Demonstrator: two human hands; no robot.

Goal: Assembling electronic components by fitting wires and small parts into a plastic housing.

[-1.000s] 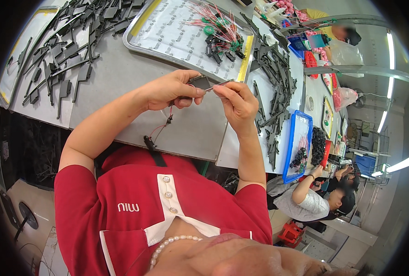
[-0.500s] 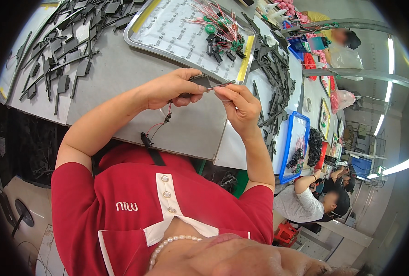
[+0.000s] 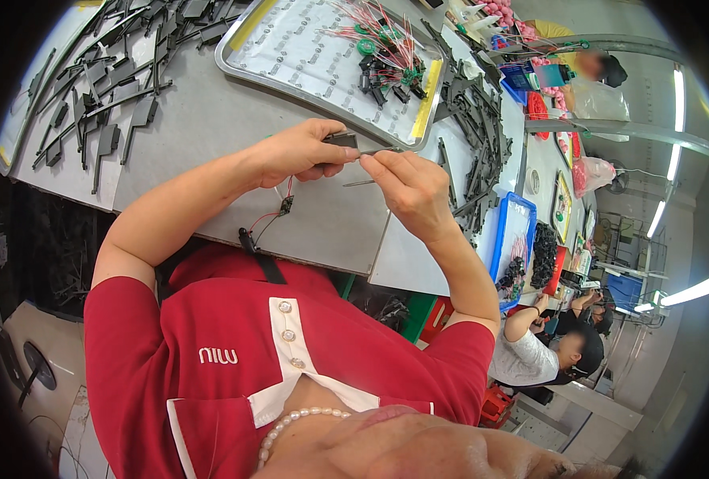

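Observation:
My left hand (image 3: 310, 153) is closed round a dark plastic housing (image 3: 341, 140) above the grey table. A thin arm (image 3: 385, 149) of this part reaches toward my right hand. Red and black wires run down from my left hand to a small circuit board (image 3: 286, 206) and on to a small black cylindrical part (image 3: 247, 239) at the table's near edge. My right hand (image 3: 408, 190) is closed, thumb and fingertips pinched at the housing's right end. From under its fingers sticks a thin metal tool (image 3: 358, 183); its kind is hidden.
Beyond my hands lies a metal tray (image 3: 290, 86) with wired green boards (image 3: 390, 60). Long black plastic parts lie heaped at left (image 3: 91, 104) and right (image 3: 478, 144). A blue-rimmed tray (image 3: 498, 247) stands at right. Co-workers sit farther right, one in a grey shirt (image 3: 526, 359).
My right hand has shifted slightly left and nearer, its fingertips closer to my left hand. The thin metal tool now shows beneath it. My left hand has barely moved.

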